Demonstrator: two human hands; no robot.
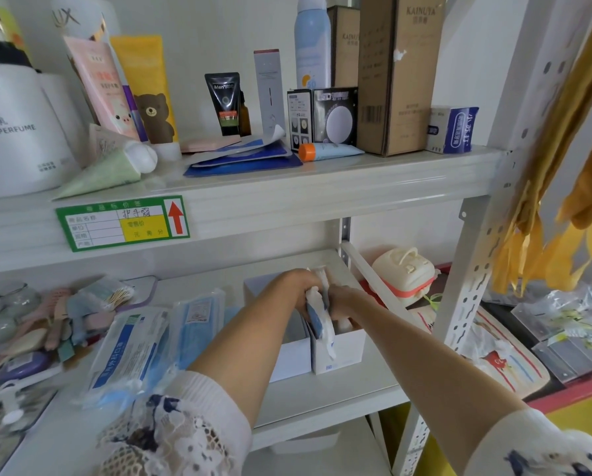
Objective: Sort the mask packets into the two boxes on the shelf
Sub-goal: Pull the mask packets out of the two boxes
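The white metal shelf unit (322,187) filled the view, its upper board crowded with tubes, cartons and bottles, and a green and yellow price label (123,223) stuck to that board's front edge at about nine o'clock from the middle of the view. On the lower shelf board (322,393), two bare forearms in white lace sleeves reached in from six o'clock toward the centre. At eight o'clock from the hands lay a loose heap of clear-wrapped blue mask packets (140,345), flat on the board and overlapping one another. Just beside them, toward three o'clock, stood two open white cardboard boxes side by side and touching: the left white box (289,359), partly hidden behind the left forearm, and the right white box (342,352). Directly above the divide between the boxes, the left hand (299,286) and the right hand (344,298) met, the fingers of both curled closed around a blue and white mask packet (317,321) held upright on edge, its lower end hanging down across the near wall of the right box. Whether that end sat inside the box could not be told.
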